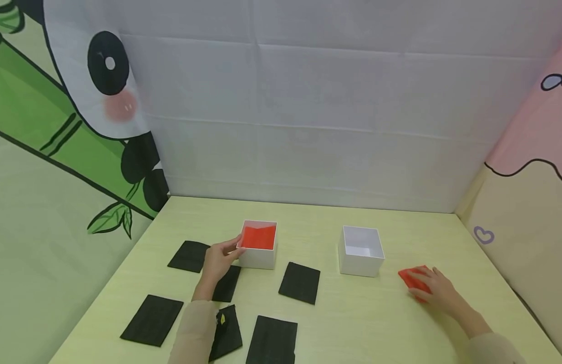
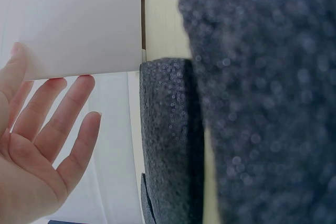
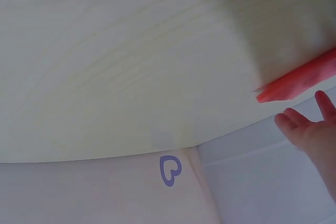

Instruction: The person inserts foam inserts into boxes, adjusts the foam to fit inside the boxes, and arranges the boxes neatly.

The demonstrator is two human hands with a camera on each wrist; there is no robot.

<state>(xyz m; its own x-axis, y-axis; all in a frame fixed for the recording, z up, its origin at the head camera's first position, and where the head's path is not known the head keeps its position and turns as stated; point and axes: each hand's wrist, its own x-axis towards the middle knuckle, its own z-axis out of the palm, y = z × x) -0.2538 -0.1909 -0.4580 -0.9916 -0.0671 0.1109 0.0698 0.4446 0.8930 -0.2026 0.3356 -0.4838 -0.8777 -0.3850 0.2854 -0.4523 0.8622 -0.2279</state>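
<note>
In the head view, my left hand (image 1: 218,260) holds the near left corner of a white open-topped box (image 1: 257,259), in which a red sheet (image 1: 259,238) lies. The left wrist view shows that hand's thumb against one face of the box (image 2: 84,24) and fingertips at its edge. Far to the right, my right hand (image 1: 437,290) is over a red folded-looking piece (image 1: 407,274) on the table, fingers spread. From the right wrist, a small gap appears between these fingertips and the red piece (image 3: 302,80); whether any other part touches it is hidden.
A second white box (image 1: 361,263) stands right of centre, its inside showing bare white. Several black foam sheets lie around my left arm, among them one sheet (image 1: 300,283) in the middle and another (image 1: 152,320) at left. A white curtain (image 1: 308,126) hangs behind the table.
</note>
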